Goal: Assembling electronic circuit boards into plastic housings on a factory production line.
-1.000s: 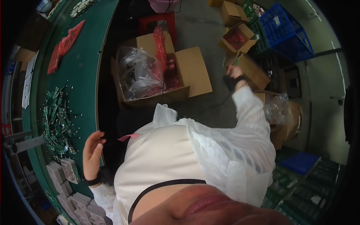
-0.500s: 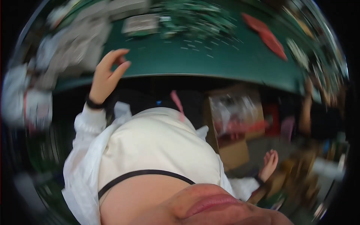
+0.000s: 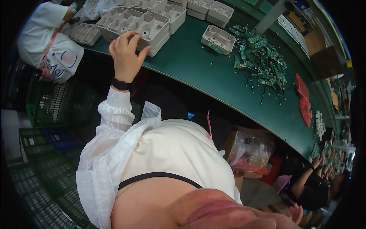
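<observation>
My left hand [image 3: 126, 57], with a black band on its wrist and a white sleeve, reaches up to the near edge of the green table [image 3: 198, 72]. Its fingers are spread and rest against a stack of beige plastic housings [image 3: 148, 26], holding nothing. A single beige housing [image 3: 218, 38] lies further right, beside a heap of green circuit boards [image 3: 263, 57]. Only the fingertips of my right hand [image 3: 295, 213] show at the lower edge, near my chin; whether it holds anything cannot be made out.
A red piece [image 3: 304, 99] and small white parts [image 3: 318, 126] lie further along the table. Under the table stands a cardboard box with a clear bag [image 3: 249, 150]. Green crates [image 3: 49, 107] stand at left. One person in white [image 3: 42, 30] works at upper left, another in black [image 3: 312, 183] at right.
The view has swung from the boxes on the floor round to the table. My left hand has gone up to the beige housings. My right hand has left the boxes and dropped low.
</observation>
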`<state>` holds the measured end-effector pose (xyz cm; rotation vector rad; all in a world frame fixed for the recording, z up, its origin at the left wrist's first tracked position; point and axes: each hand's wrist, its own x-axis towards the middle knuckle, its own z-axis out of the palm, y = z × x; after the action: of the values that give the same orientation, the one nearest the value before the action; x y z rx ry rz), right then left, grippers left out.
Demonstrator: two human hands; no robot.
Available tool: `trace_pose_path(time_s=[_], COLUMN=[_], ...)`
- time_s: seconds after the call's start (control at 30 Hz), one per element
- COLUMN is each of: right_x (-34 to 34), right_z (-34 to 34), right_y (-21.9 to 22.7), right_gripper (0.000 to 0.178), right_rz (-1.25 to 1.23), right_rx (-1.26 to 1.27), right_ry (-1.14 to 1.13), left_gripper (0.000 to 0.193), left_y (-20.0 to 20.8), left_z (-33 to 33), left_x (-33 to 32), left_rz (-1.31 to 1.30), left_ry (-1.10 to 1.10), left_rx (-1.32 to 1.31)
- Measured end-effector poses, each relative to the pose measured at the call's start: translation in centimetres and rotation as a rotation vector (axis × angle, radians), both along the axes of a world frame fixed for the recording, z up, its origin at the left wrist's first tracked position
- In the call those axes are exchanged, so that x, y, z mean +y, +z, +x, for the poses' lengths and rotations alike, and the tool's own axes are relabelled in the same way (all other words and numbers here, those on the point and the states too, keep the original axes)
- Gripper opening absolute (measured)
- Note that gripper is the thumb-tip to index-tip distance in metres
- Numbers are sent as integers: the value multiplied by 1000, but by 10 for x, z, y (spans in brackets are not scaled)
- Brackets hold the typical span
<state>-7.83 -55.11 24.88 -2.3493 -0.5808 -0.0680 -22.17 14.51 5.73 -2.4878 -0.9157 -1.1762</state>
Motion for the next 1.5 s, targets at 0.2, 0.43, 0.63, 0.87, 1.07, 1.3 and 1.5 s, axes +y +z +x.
trace_pose_path(time_s=[0.2, 0.43, 0.63, 0.87, 1.07, 1.3, 1.5], right_x=[137, 332, 477, 485, 434, 426, 431], right_z=[43, 101, 169, 187, 148, 123, 104], right_y=[-57, -179, -243, -273, -246, -265, -254], right_gripper=[48, 32, 34, 26, 15, 14, 12], right_rz=[24, 30, 659, 1080, 1585, 1477, 1257], right_rx=[277, 253, 1239, 1605, 1314, 1193, 1069], right_ry=[100, 394, 314, 228, 244, 286, 333], left_gripper=[25, 20, 24, 24, 23, 29, 90], left_y=[-11, -1, 12, -25, -51, -72, -76], left_z=[15, 22, 14, 36, 52, 63, 64], left_x=[24, 29, -9, -31, -28, -26, -33], left_rz=[43, 61, -140, -362, -473, -523, -655], left_ry=[-26, -271, -613, -915, -982, -1052, -823], left_rx=[90, 20, -44, 129, 186, 176, 107])
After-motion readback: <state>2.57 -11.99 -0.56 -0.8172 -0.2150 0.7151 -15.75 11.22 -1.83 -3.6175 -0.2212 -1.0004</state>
